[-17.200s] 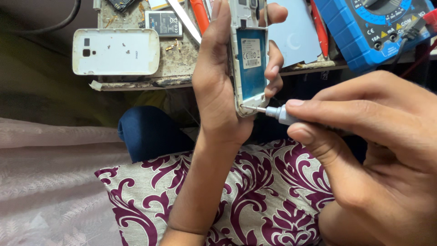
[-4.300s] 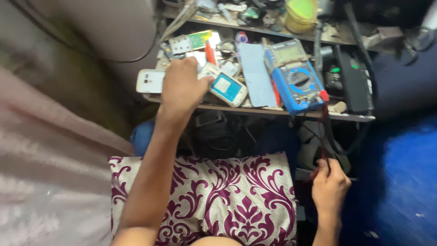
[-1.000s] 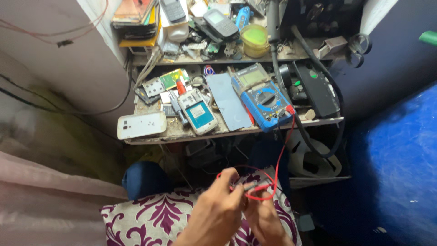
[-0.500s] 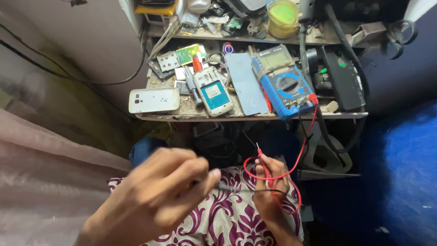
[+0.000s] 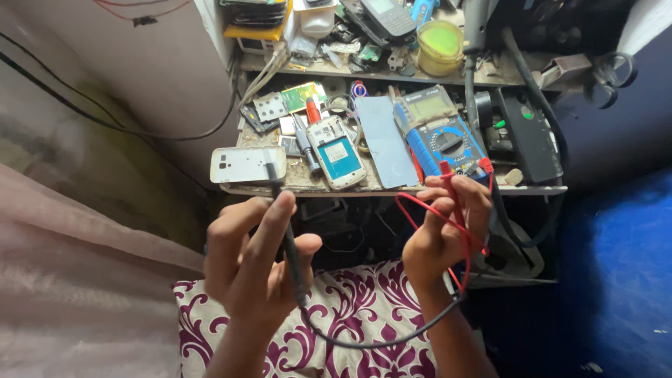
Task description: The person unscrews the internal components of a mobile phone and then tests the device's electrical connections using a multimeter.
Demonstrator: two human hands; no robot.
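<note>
Left hand grip pinching black probe; right hand pinching red probe, tip hidden.

Black probe upright, red probe tilted, both hand-held

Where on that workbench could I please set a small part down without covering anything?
Little room: a bare strip of the wooden bench top runs along the front edge between the white phone back cover and the opened blue-framed phone. The grey-blue flat sheet lies bare. Elsewhere, around the blue multimeter, it is crowded.
</note>
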